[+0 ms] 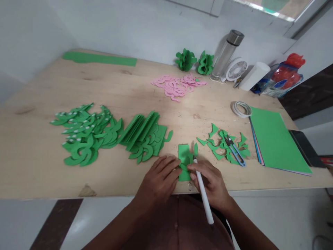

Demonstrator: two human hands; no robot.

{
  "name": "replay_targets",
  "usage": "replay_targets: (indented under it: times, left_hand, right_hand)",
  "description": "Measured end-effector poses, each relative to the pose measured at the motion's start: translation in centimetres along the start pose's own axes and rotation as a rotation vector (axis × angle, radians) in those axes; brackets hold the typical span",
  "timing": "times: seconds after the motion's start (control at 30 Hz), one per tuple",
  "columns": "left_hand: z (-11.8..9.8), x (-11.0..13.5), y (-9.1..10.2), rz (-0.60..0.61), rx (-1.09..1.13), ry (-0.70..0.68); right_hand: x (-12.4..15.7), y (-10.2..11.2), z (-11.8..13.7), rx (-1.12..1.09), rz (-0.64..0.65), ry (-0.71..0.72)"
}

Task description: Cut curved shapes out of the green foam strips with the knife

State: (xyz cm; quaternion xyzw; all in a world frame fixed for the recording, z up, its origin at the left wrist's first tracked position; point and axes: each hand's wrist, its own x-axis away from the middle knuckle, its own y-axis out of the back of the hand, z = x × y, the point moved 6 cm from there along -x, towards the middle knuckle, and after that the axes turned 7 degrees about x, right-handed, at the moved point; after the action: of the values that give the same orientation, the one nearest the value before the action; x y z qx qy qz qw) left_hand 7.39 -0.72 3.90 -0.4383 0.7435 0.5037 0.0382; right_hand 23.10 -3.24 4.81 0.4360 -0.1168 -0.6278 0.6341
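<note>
A strip of green paper (183, 150) lies at the table's front edge, with a small curved green cutout (184, 167) on top. My left hand (162, 175) rests at its left side, fingers stretched out flat, fingertips touching the cutout and strip; its thumb is hidden. At the right side, my right hand (208, 177) is closed around a white pen (203, 194), its dark tip pointing away from me. The thumb and fingertips reach the edge of the cutout. Just beyond the pen tip is a small green leaf-shaped piece (196, 148).
Green cutouts (85, 132) and folded green cards (140, 128) lie left. Thread snips (235, 151) rest on green scraps (214, 149), beside tape rolls (241, 109) and paper sheets (281, 142). Pink cutouts (175, 86), a bottle (225, 55) and a small fan (236, 68) are behind.
</note>
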Motion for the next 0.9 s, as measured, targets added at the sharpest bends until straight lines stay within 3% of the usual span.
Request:
replay_targets:
  times: [0.2,0.5,0.9]
  left_hand:
    - [0.2,-0.2,0.2,0.010,0.046,0.028]
    - [0.2,-0.3,0.2,0.013,0.062,0.026]
    - [0.2,0.0,-0.1,0.001,0.016,-0.010]
  right_hand:
    - [-0.3,1.0,0.5,-0.060,-0.075,-0.020]
    - [-1.2,-0.3,0.8,0.025,0.092,0.138]
    - [-1.1,-1.0,0.9,0.157,0.127,0.151]
